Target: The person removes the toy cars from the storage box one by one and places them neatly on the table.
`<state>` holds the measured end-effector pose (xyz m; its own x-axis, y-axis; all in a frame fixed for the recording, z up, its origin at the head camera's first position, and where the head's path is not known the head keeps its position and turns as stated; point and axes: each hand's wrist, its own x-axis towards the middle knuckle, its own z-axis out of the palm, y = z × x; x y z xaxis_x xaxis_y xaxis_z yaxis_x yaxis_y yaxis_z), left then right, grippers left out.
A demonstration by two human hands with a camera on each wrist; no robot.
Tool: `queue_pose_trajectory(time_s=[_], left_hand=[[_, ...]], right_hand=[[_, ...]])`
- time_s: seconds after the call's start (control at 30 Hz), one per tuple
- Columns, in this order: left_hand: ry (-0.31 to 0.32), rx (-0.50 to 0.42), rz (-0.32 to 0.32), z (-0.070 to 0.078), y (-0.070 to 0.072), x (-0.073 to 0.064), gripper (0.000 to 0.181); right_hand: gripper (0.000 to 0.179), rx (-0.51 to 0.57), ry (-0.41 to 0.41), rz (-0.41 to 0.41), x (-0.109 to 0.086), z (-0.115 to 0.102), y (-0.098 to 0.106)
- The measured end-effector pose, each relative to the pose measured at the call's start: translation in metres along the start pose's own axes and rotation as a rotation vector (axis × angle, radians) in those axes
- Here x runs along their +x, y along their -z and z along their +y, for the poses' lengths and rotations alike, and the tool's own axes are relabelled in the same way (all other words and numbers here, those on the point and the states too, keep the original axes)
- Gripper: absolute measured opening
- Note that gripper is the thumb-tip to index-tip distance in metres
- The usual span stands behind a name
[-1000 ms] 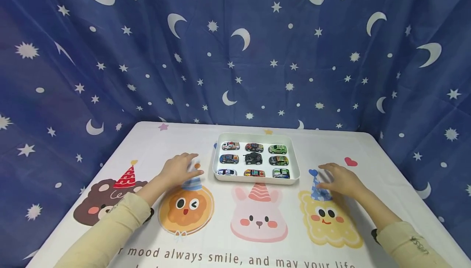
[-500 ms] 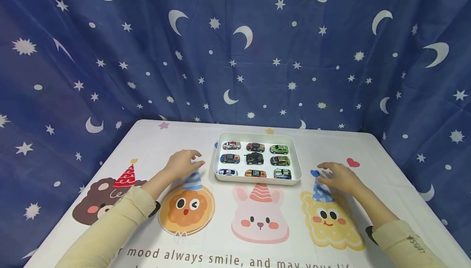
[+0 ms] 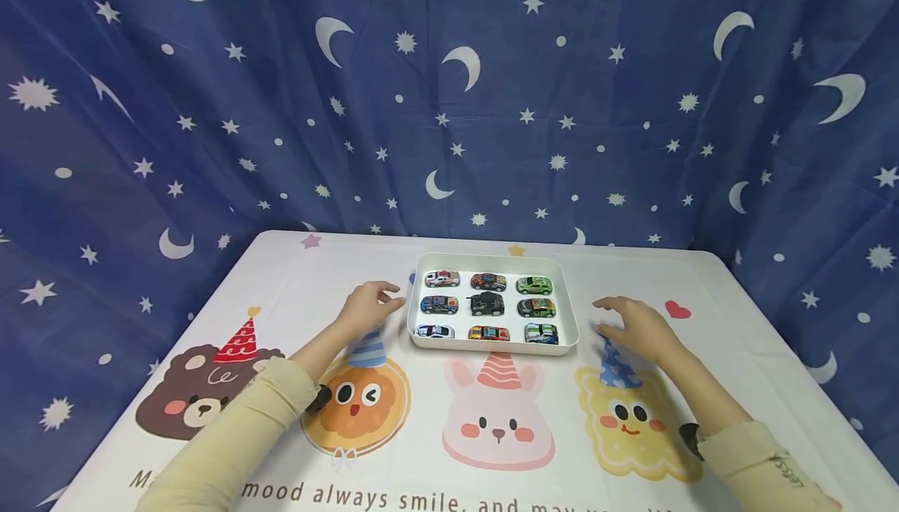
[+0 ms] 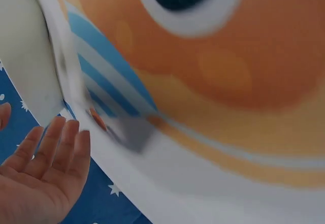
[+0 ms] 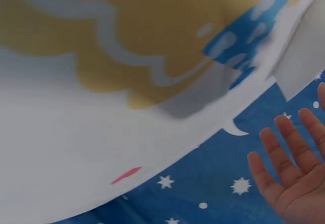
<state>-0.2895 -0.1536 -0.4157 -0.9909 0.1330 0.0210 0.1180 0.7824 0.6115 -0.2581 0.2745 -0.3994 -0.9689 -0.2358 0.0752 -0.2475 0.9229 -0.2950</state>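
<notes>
My left hand [image 3: 367, 306] and right hand [image 3: 637, 328], fingers [image 4: 81, 150] loose, flank a white tray [image 3: 509, 346] left and right (eight toy cars [image 3: 440, 305], one turreted black vehicle [image 3: 487, 304]).

Two pale sleeves [image 3: 235, 434] stretch over a white table [image 3: 618, 272]. The left hand [image 3: 367, 306], fingers loosely bent, is just beside one end of a white tray [image 3: 449, 346]; the right hand [image 3: 639, 329], bent much the same, is near the other. Nine toy vehicles [image 3: 487, 304] stand in there, three rows of three, the middle one black. Cartoon faces [image 3: 499, 446] brighten the tabletop, and a blue curtain [image 3: 485, 172] hangs behind.
</notes>
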Motion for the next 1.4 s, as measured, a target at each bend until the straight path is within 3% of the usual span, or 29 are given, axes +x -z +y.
queue_pose_trajectory(time_s=[0.3,0.47,0.6,0.97,1.4], left_hand=[[0.123,-0.296,-0.018,0.006,-0.007,0.006,0.036],[0.258,-0.465,-0.052,0.007,-0.013,0.012,0.039],[0.327,-0.563,-0.077,0.009,-0.014,0.015,0.042],[0.425,-0.658,-0.088,0.013,-0.019,0.020,0.043],[0.412,-0.605,-0.019,0.018,-0.035,0.023,0.049]], right_hand=[[0.040,0.000,0.065,0.036,0.007,-0.021,0.007],[0.039,0.015,0.096,0.040,0.014,-0.034,0.008],[0.039,0.030,0.121,0.042,0.019,-0.045,0.010],[0.036,0.061,0.194,0.040,0.040,-0.079,0.019],[0.031,0.078,0.309,-0.006,0.072,-0.106,0.015]])
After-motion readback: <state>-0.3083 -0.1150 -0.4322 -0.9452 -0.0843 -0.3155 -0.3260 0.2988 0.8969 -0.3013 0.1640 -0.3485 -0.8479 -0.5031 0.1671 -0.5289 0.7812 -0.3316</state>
